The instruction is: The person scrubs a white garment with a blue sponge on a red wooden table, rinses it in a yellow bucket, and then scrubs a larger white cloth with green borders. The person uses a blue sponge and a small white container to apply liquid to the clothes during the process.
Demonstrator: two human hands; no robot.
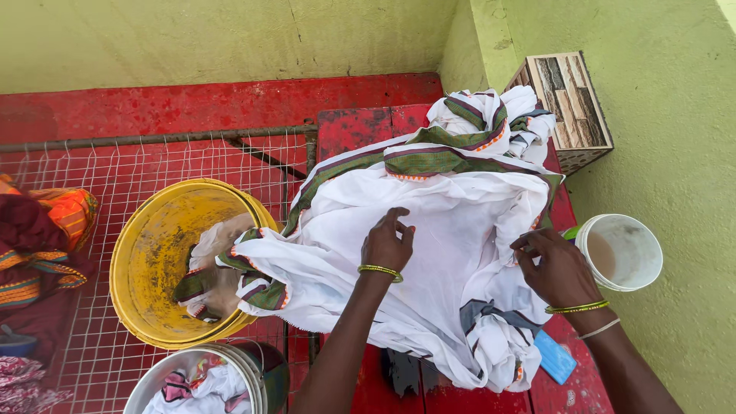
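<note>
White cotton cloth with green striped borders (452, 230) lies heaped on a red surface (360, 126), one end trailing into a yellow bucket (153, 253); the left hand (387, 244) and right hand (556, 264) each have their grip pinching its folds. The trailing end could drag the heap off sideways. A white cup of cloudy liquid (625, 249) just beside the right hand could tip, and a grey bucket of clothes (203, 383) crowds below.

walls (192, 38): yellow-green plaster, corner at right | floor (153, 107): red-painted, worn | wire grid (115, 165): metal-framed, over floor | light: soft daylight | stone-pattern box (575, 103): against right wall
</note>
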